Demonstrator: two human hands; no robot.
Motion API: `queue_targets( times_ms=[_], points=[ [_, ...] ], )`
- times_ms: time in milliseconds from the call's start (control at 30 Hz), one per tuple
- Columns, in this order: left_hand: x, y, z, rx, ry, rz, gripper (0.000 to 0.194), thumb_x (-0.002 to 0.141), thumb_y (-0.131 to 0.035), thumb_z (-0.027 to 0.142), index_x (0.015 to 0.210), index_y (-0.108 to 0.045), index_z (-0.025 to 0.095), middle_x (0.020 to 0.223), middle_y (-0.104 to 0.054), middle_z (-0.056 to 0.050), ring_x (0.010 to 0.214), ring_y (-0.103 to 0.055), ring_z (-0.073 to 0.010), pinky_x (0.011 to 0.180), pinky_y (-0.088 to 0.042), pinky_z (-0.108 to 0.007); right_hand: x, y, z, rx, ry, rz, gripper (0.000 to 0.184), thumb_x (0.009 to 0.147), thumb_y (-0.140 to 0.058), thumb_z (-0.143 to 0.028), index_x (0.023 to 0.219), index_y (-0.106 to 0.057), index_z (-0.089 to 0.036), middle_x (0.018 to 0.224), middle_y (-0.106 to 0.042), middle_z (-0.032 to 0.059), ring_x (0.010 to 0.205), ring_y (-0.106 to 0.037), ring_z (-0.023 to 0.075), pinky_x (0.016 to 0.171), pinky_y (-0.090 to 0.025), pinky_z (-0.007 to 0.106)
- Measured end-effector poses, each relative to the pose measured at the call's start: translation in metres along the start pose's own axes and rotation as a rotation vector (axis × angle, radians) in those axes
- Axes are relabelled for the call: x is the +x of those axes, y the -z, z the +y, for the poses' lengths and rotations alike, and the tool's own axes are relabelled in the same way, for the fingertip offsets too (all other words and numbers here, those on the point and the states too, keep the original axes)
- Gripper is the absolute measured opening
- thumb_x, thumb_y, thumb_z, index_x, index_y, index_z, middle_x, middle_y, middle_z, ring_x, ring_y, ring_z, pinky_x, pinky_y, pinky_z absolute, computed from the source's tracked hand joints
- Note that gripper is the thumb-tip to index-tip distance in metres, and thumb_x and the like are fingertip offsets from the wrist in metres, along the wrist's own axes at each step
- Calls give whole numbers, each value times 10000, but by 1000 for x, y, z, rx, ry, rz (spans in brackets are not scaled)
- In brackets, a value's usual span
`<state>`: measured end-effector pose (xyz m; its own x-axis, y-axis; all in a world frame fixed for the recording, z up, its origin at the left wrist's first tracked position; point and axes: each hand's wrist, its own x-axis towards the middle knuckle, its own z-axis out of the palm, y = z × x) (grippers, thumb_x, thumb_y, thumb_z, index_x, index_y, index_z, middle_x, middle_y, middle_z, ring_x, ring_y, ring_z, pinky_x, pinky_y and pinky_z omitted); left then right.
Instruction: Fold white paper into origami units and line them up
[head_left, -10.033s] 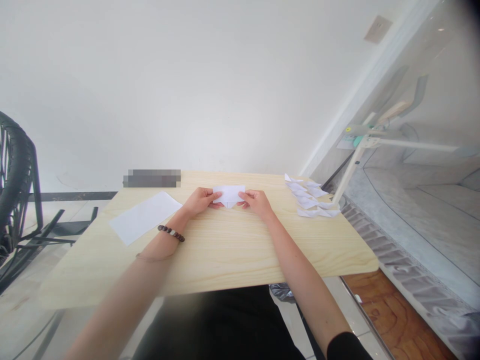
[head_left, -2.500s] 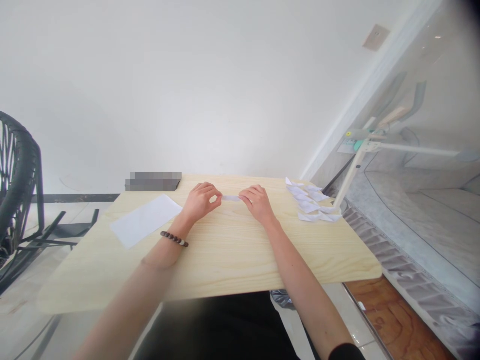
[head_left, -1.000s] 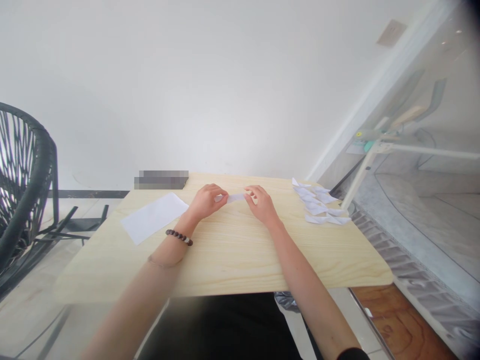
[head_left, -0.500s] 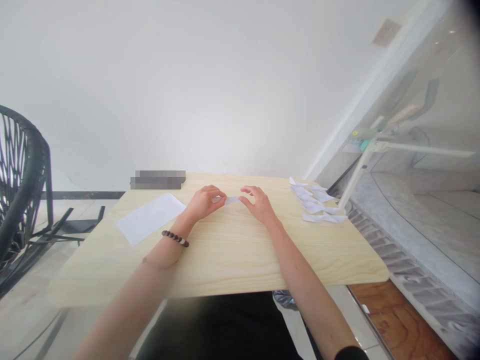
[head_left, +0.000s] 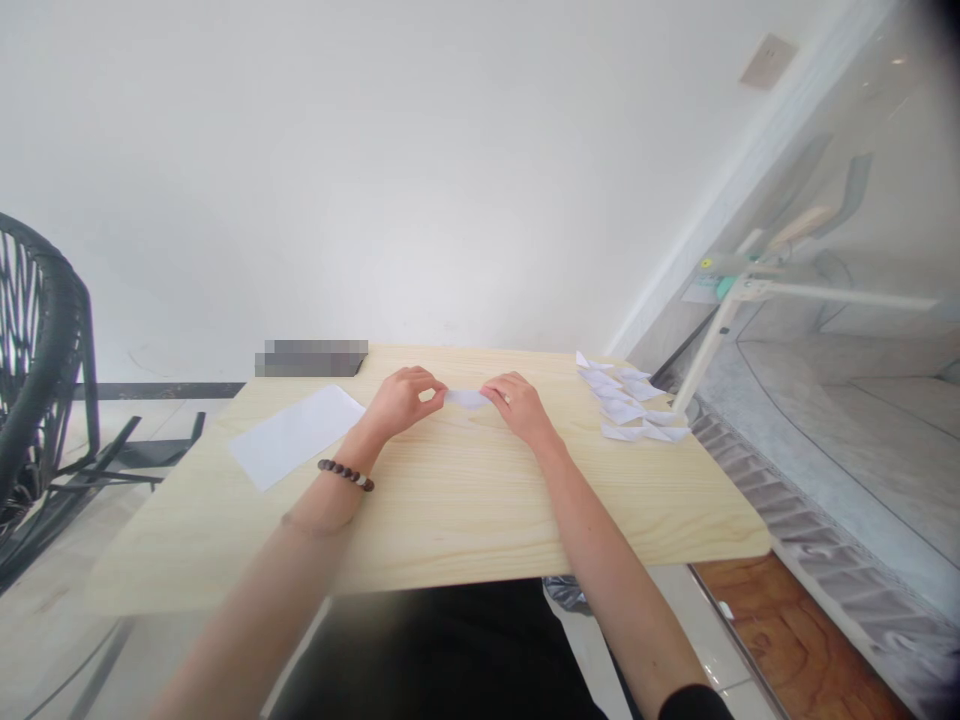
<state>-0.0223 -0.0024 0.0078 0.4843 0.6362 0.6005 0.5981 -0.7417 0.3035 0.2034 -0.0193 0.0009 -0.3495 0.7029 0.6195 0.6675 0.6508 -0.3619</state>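
Observation:
A small piece of folded white paper [head_left: 466, 399] is stretched between my two hands, just above the wooden table [head_left: 457, 500]. My left hand [head_left: 407, 399], with a dark bead bracelet [head_left: 345, 474] at its wrist, pinches the paper's left end between thumb and fingertips. At the other end, my right hand [head_left: 517, 403] pinches the paper the same way. The folds themselves are too small to make out. Left of my left hand lies a flat white sheet [head_left: 296, 437]. Several folded white paper pieces [head_left: 624, 410] sit in rows to the right.
A dark pixelated object [head_left: 311, 359] rests at the table's back left corner. Behind the table stands a white wall [head_left: 450, 180]. A black woven chair [head_left: 52, 300] is on the left, and a grey sofa [head_left: 847, 400] with a white metal frame [head_left: 720, 330] is on the right.
My right thumb and fingers, apart before, have closed on the right end of the paper. My left hand has shifted slightly left, and more of the paper shows between the hands.

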Motion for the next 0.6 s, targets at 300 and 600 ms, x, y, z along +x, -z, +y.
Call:
queue_targets(
  times_ms=[300,600],
  points=[
    [2,-3,19,-71,40,-28,227,790,-463,274,951,-597,187,906,-631,-47,847,-560,-167,773,-428,-287,-1,-3,-8,-25,-34,-21,208,854,-413,-279,784,-589,-193,796,-618,34,804,-516,162,743,-402,283],
    [3,-10,20,-62,33,-71,203,818,-446,312,859,-606,194,813,-616,-43,764,-551,-158,704,-422,-271,3,-11,-28,-29,-8,-60,191,853,-392,-232,769,-555,-180,778,-589,38,805,-501,152,743,-395,266]
  ],
)
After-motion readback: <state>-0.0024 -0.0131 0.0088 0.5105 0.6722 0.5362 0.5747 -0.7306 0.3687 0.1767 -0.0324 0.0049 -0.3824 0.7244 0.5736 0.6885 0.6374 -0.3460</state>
